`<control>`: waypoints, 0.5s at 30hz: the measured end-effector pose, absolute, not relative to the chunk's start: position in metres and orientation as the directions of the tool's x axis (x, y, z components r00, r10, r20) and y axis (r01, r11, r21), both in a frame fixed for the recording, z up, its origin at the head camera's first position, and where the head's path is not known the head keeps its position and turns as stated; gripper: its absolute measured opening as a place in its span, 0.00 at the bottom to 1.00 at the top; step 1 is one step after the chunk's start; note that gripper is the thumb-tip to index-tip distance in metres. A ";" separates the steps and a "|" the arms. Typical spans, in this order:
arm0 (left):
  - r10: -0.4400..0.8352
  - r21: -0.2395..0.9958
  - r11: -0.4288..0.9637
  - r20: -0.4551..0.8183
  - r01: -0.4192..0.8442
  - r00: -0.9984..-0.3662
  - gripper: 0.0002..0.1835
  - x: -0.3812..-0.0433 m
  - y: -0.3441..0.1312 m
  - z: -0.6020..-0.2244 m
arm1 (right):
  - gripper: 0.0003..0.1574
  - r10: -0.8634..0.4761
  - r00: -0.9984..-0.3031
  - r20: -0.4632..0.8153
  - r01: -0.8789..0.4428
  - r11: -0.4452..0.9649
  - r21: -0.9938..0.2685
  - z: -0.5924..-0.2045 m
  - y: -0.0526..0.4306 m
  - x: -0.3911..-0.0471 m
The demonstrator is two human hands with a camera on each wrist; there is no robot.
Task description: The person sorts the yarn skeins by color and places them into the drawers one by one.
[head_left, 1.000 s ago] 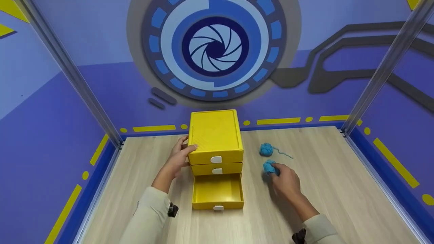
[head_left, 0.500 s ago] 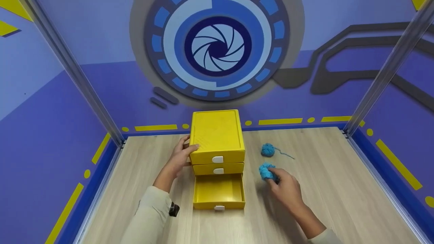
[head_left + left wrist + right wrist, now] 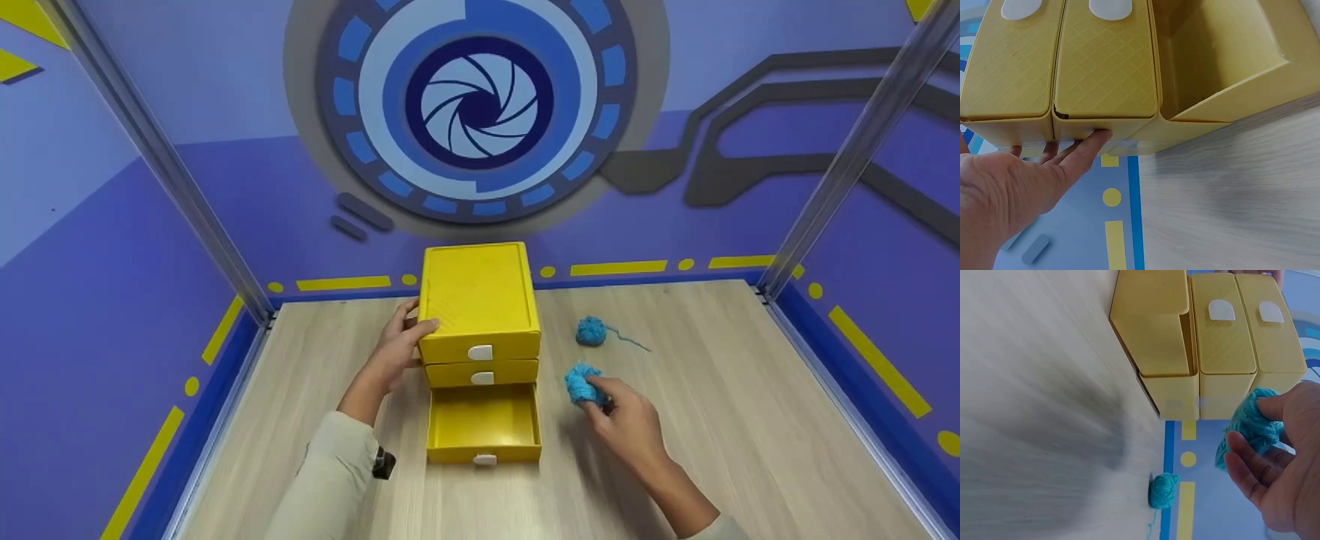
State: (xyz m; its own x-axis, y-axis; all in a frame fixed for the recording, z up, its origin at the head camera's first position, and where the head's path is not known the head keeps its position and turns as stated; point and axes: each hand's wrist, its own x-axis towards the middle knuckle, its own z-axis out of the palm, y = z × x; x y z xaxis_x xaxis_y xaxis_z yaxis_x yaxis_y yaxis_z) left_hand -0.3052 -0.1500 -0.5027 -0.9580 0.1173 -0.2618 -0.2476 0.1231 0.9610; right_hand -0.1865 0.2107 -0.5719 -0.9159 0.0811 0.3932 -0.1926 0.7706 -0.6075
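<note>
A yellow three-drawer box [image 3: 480, 289] stands on the table with its bottom drawer [image 3: 517, 454] pulled out and nothing inside it. My left hand [image 3: 391, 351] rests against the box's left side, thumb at the top edge; in the left wrist view its fingers [image 3: 1081, 156] lie fairly straight along the side wall. Between thumb and fingers, my right hand [image 3: 632, 421] pinches a blue yarn ball [image 3: 581, 382] above the table, right of the open drawer. A second blue yarn ball [image 3: 591, 331] with a loose tail lies on the table behind it.
The two upper drawers are closed, each with a white tab [image 3: 480, 352]. Wood-grain table [image 3: 720, 390] surrounds the box. A printed blue wall [image 3: 622, 232] rises right behind, and metal posts [image 3: 840, 165] stand at the far corners.
My right hand has lifted the yarn ball off the table and carried it left and slightly nearer, toward the open drawer. My left hand stays on the box.
</note>
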 end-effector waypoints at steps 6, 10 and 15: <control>0.119 0.962 0.125 -0.258 -0.243 -0.959 0.43 -0.305 -0.149 -0.502 | 0.25 0.082 -0.940 0.331 -0.158 0.756 -0.635 -0.569 0.204 -0.179; 0.115 0.962 0.122 -0.259 -0.245 -0.959 0.42 -0.305 -0.149 -0.501 | 0.25 0.082 -0.950 0.302 -0.139 0.753 -0.643 -0.565 0.200 -0.177; 0.118 0.962 0.128 -0.255 -0.240 -0.960 0.43 -0.305 -0.150 -0.502 | 0.24 0.072 -0.940 0.332 -0.176 0.734 -0.657 -0.561 0.194 -0.175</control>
State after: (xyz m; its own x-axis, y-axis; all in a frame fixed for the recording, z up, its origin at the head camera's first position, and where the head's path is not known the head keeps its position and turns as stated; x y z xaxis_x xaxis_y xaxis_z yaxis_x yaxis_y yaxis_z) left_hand -0.3048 -0.1499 -0.5023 -0.9599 0.1175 -0.2546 -0.2396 0.1281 0.9624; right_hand -0.1749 0.1939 -0.5610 -0.9404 0.0722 0.3324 -0.1758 0.7336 -0.6565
